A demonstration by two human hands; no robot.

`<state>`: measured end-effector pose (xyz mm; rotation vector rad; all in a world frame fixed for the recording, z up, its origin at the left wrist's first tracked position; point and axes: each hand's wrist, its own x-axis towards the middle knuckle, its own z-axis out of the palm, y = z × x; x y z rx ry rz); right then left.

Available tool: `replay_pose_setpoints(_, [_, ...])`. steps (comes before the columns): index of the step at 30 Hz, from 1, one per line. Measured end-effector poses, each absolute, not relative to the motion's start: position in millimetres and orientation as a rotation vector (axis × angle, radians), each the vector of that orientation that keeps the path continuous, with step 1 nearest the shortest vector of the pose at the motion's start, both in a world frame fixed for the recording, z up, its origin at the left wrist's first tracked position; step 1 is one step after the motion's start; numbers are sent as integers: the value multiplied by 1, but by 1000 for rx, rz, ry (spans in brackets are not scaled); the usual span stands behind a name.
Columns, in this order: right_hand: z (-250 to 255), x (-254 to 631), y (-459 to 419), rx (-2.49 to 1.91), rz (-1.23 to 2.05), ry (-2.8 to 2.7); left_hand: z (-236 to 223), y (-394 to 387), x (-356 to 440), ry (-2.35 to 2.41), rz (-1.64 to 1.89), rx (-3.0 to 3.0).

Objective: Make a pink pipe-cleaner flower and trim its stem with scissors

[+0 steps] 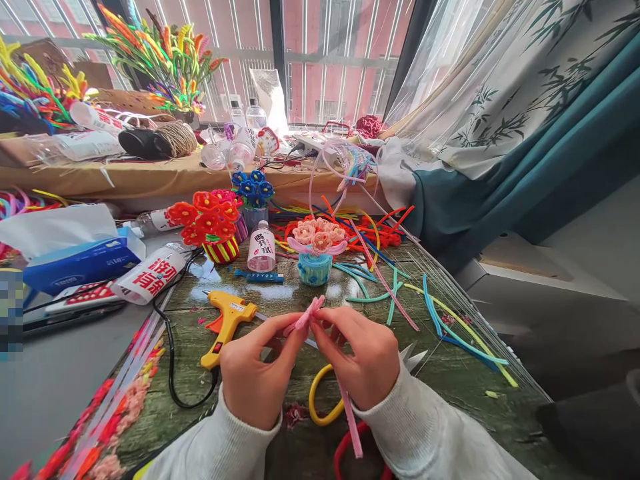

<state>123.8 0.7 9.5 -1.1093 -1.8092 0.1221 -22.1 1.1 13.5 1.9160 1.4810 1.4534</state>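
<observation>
Between the fingertips of both hands is a pink pipe cleaner [306, 316], bent into small loops at its upper part. Its straight tail hangs down below my right hand. My left hand [260, 370] pinches the looped part from the left. From the other side, my right hand [357, 353] pinches it with thumb and index finger. Scissors [414, 360] lie beside the right wrist, partly hidden, with yellow [313, 399] and red handles showing. A yellow glue gun [225, 323] rests left of my left hand. Beyond the hands stands a blue pot [315, 269] with pink pipe-cleaner flowers [320, 235].
Red flowers [207, 217] in a striped pot, blue flowers [253, 189] and a small bottle [261, 247] stand at the back. Loose blue and green pipe cleaners [393, 300] lie to the right. A tissue pack [85, 263] is at left; a black cord [171, 360] crosses the table.
</observation>
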Motion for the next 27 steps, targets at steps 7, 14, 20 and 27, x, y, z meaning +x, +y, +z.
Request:
replay_pose_setpoints(7, [8, 119, -1, -998, -164, -1887, 13, -4, -17, 1579, 1523, 2034])
replay_pose_setpoints(14, [4, 116, -4, -979, -272, -1930, 12, -6, -15, 1552, 1545, 2054])
replay_pose_setpoints(20, [-5, 115, -4, -966, -187, -1928, 12, -6, -15, 1515, 1510, 2023])
replay_pose_setpoints(27, [1, 119, 3, -1000, 368, -1725, 16, 1, -20, 1479, 1503, 1982])
